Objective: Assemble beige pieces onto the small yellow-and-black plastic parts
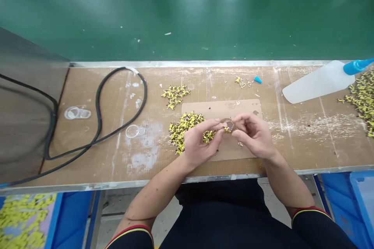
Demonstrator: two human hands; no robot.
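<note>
My left hand [201,142] and my right hand [253,134] meet above a small cardboard pad [248,107] on the brown worktop [292,136]. Between their fingertips is a small brown round piece [229,125] with a tiny yellow part [225,129] against it. Both hands pinch this pair. A heap of small yellow parts [184,129] lies just left of and under my left hand. A smaller yellow heap [174,95] lies farther back.
A black cable [99,116] loops over the left of the worktop. A white squeeze bottle with a blue nozzle [320,81] lies at the right, beside another yellow heap [360,97]. A green conveyor belt [187,15] runs behind. Blue bins [359,198] stand below, one with yellow parts [22,218].
</note>
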